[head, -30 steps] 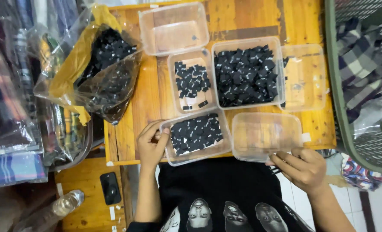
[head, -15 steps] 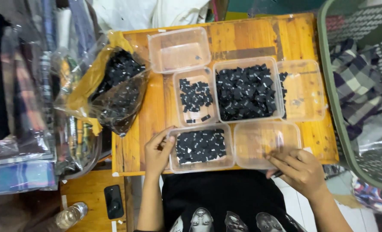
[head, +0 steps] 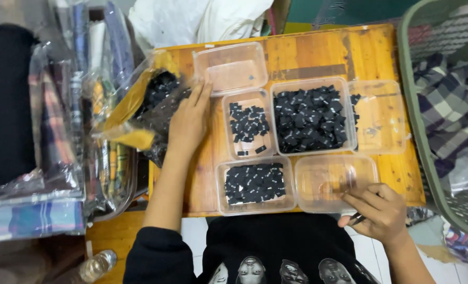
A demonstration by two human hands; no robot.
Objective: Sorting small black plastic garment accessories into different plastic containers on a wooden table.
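At the far left of the frame lie folded cloth pieces in clear plastic wrapping (head: 44, 173), striped and plaid, stacked beside a dark mass. At the lower left a clear plastic bottle (head: 94, 267) lies on a lower wooden surface.

Just right of the stack, at the left edge of the wooden table (head: 318, 50), sits a clear plastic bag (head: 139, 113) with a yellow lining, filled with small black pieces. The left hand (head: 189, 123) rests with fingers extended and together, palm down, on the right side of this bag, touching it; it is open, not gripping anything that shows.

Above and right of that hand stands an empty clear container (head: 231, 68). Below it a narrow container (head: 248, 126) holds a thin scatter of black pieces, and nearer the lower edge of the table a low container (head: 255, 185) is nearly full of them. At the centre, a large container (head: 312, 117) is heaped with black pieces. To its right is a clear lid or tray (head: 381, 118), almost empty.

At the lower right, an empty clear container (head: 335, 181) sits at the table's near edge. The right hand (head: 379, 213) touches its near right corner, fingers curled loosely with the fingertips on the rim; whether it pinches something small I cannot tell.

Along the right edge stands a green mesh basket (head: 418, 121) holding plaid cloth.
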